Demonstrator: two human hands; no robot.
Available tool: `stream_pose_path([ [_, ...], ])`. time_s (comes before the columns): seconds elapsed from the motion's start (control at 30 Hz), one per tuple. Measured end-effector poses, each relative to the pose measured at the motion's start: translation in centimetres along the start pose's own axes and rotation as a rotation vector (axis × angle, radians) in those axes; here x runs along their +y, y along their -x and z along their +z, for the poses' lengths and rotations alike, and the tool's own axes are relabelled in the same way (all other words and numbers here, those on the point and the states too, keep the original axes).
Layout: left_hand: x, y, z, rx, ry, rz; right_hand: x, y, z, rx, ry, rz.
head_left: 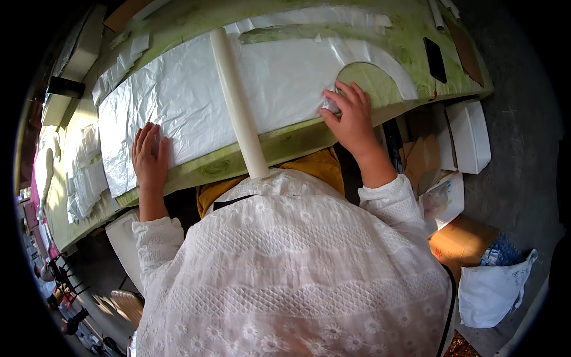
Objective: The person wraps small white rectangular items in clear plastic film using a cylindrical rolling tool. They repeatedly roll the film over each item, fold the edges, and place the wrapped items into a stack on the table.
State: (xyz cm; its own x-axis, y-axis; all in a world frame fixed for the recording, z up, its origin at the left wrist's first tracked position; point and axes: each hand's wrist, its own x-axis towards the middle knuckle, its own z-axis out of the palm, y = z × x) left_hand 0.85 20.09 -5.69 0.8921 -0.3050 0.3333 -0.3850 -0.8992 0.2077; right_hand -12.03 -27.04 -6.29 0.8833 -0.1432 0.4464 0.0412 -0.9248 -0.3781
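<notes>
A thin, wrinkled white plastic bag (184,89) lies spread flat on the green patterned tablecloth, with a curved handle-like strip at its right end. My left hand (150,157) rests on its near left part, fingers stretched out. At the near right edge, my right hand (351,113) has its thumb and fingers bent around a bunched bit of the white plastic. Between my hands a long cream-coloured tube (238,101) lies across the bag, its near end reaching past the table edge to my body.
A dark phone (435,60) lies at the table's right end. More white plastic pieces (86,184) lie at the left. Under and beside the table's right side stand white boxes (468,137), a brown carton (463,239) and a white bag (493,291) on the floor.
</notes>
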Motion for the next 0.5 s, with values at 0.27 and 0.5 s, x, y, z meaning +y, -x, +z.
stream_pose_path([
  [0.27, -0.6, 0.1, 0.0, -0.006, 0.056, -0.04, -0.8, -2.7, 0.2, -0.01, -0.036, -0.004],
  [0.5, -0.3, 0.3, 0.2, 0.047, 0.114, -0.024, -3.1, -10.3, 1.2, -0.126, -0.242, 0.05],
])
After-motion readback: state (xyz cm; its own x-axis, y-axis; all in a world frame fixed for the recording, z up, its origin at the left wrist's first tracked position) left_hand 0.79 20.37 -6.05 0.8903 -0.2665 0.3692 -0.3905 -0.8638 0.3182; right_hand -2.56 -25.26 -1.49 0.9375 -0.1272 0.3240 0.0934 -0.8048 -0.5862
